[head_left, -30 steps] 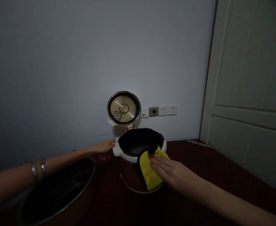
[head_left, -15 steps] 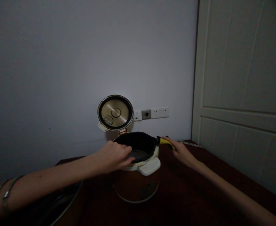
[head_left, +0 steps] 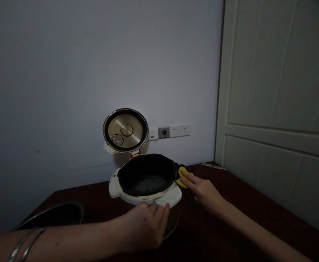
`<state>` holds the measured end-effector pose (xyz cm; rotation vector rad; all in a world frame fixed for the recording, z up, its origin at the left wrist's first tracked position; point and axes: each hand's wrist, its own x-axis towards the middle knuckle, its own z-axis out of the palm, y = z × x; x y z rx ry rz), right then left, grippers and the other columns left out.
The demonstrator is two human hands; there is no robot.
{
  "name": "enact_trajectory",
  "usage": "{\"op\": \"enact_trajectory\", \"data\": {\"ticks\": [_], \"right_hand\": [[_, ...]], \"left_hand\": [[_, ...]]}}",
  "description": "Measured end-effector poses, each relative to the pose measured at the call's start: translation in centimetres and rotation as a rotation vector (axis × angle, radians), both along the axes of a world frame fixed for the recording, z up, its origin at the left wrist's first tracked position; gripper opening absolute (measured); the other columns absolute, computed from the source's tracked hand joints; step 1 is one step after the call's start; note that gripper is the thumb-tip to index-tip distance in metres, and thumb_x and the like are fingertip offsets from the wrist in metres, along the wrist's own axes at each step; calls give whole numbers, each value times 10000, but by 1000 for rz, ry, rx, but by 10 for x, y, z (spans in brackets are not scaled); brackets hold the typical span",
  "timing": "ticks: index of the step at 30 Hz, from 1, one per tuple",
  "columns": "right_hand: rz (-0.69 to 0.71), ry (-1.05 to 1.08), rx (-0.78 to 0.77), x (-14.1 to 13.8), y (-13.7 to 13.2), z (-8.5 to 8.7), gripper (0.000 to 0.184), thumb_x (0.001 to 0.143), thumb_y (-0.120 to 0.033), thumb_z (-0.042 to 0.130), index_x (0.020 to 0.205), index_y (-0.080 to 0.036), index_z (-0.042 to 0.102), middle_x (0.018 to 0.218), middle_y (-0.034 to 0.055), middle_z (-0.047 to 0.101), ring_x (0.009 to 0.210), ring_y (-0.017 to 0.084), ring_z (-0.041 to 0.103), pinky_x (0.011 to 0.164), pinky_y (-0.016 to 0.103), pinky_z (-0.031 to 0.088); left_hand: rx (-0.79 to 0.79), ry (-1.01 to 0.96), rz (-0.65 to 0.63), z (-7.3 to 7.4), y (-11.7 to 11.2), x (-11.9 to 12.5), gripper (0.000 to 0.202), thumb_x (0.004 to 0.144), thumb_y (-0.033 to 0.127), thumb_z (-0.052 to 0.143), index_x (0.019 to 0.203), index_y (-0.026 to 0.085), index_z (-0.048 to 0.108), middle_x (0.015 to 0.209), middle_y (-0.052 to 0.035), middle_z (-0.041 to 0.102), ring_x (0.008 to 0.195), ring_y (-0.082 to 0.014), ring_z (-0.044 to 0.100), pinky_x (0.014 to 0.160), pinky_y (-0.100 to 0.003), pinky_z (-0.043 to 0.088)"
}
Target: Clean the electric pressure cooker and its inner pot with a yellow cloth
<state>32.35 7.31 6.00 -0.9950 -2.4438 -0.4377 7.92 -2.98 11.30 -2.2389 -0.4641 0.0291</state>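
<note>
You seem to be wiping round the top edge of the cooker, which stands on the table just ahead of your left hand and to the left of your right hand. Your right hand has its fingers folded over a dark-edged yellow cloth and holds it against the side of the rim nearest that hand. Your left hand is curled low at the front, fingers up by the underside of the white front tab; whether it truly grips there or only rests, you can't tell from this view.

Taking the cloth further along the edge would, by the look of it, call for a firm steadying hold from your left hand and light, even pressure from your right, with care at the raised lid's hinge, beyond both hands.

The cooker looks upright, its white collar marked with brownish stains along the front, just above your left knuckles. Inside, past those knuckles, the chamber is black, with a dull disc at the bottom. The lid stands open, farther off than your left hand, showing a brushed, gold-toned inner plate with a black ring. Behind your left forearm sits a partly hidden dark bowl.
</note>
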Motion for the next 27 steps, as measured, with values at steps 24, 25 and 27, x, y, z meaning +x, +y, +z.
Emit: {"op": "enact_trajectory", "data": {"ticks": [24,25,27], "right_hand": [[-129,55,-56,-5,-3,15,648,647,64,468,1221,-214,579,1313,151,527,1068,299,600,762,436,548],[-109,116,-99,-3,3,17,645,639,64,456,1205,-215,592,1305,135,539,1067,285,602,804,441,531],[-21,325,-239,3,16,19,597,649,35,439,1162,-210,620,1233,96,604,1055,248,609,875,426,496]], "left_hand": [[62,36,-19,-7,4,-2,393,782,101,463,1123,-80,536,759,-163,634,566,-170,567,375,-254,390],[59,47,-18,-6,4,-2,387,780,92,466,1120,-80,537,759,-162,634,570,-169,571,369,-249,386],[43,67,-9,-5,3,-2,377,787,81,466,1123,-78,531,768,-165,637,584,-169,583,367,-241,386]]}}
